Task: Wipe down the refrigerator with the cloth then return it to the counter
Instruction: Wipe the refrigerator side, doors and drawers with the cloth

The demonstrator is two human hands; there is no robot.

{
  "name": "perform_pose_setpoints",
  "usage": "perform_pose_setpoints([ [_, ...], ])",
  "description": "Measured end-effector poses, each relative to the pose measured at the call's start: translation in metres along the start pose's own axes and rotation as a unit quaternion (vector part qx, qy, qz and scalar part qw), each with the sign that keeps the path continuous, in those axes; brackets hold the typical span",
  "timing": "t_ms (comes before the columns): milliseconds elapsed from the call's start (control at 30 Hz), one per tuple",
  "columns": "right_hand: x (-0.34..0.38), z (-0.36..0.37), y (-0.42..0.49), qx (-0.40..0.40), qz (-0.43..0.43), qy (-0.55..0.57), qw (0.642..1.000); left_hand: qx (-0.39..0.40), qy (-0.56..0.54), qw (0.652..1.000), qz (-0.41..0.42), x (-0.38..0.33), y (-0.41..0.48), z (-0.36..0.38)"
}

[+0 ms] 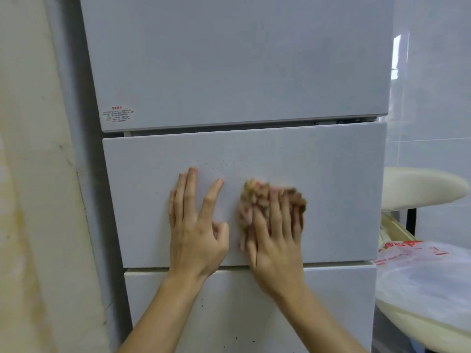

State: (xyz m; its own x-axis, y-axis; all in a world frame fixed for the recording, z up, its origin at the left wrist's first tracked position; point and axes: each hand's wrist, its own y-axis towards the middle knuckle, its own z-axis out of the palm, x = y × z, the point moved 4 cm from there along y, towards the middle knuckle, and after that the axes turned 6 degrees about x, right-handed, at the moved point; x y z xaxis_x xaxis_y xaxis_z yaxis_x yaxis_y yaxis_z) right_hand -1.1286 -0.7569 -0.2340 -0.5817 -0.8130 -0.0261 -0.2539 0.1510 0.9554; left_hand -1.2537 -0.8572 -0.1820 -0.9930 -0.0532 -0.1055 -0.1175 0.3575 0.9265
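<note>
Refrigerator middle door [336, 189]: right hand [276, 240] flat, pressing cloth [251, 200] mid-panel; left hand [196, 225] released, flat beside it

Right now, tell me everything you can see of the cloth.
The cloth is a bunched rag, pinkish-brown with yellow-green patches, shaggy-looking and blurred. It lies against the refrigerator's middle door, pinned there by the flat, spread right hand, which covers most of it. The left hand rests on the door beside it, not touching.

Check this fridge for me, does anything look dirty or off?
Yes: small dark specks dot the middle door above the left hand and the cloth, and more sit on the lower door. They look like dried splatter not yet wiped.
</note>
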Motion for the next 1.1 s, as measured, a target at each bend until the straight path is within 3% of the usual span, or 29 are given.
perform_pose_setpoints([
  [100, -0.008, 0.004, -0.039, 0.059, -0.070, -0.011, 0.996, 0.012, -0.005, 1.000, 0.002, 0.001, -0.001, -0.001],
  [167, -0.018, -0.005, -0.021, 0.048, -0.079, -0.006, 0.996, 0.012, -0.008, 1.000, -0.006, 0.004, -0.001, -0.004],
  [333, -0.028, -0.047, 0.085, -0.094, 0.091, 0.066, 0.989, 0.026, 0.002, 0.999, -0.024, 0.017, 0.000, -0.018],
  [500, -0.009, -0.044, 0.106, -0.173, 0.135, 0.065, 0.973, 0.044, 0.033, 0.998, -0.017, 0.040, 0.007, -0.034],
  [600, 0.015, -0.015, 0.061, -0.144, 0.056, 0.076, 0.985, 0.064, 0.025, 0.998, -0.008, 0.045, 0.005, -0.030],
  [767, 0.041, 0.016, -0.033, -0.010, -0.102, 0.099, 0.990, 0.084, 0.015, 0.996, 0.012, 0.056, 0.002, -0.034],
  [867, 0.032, -0.006, -0.015, -0.013, -0.145, 0.092, 0.985, 0.078, 0.035, 0.996, 0.003, 0.067, 0.003, -0.044],
  [1000, -0.005, -0.057, 0.076, -0.173, 0.058, 0.097, 0.978, 0.078, 0.025, 0.996, -0.034, 0.085, 0.005, -0.056],
  [1100, -0.010, -0.070, 0.128, -0.203, 0.126, 0.135, 0.962, 0.103, 0.027, 0.994, -0.037, 0.089, 0.004, -0.058],
])
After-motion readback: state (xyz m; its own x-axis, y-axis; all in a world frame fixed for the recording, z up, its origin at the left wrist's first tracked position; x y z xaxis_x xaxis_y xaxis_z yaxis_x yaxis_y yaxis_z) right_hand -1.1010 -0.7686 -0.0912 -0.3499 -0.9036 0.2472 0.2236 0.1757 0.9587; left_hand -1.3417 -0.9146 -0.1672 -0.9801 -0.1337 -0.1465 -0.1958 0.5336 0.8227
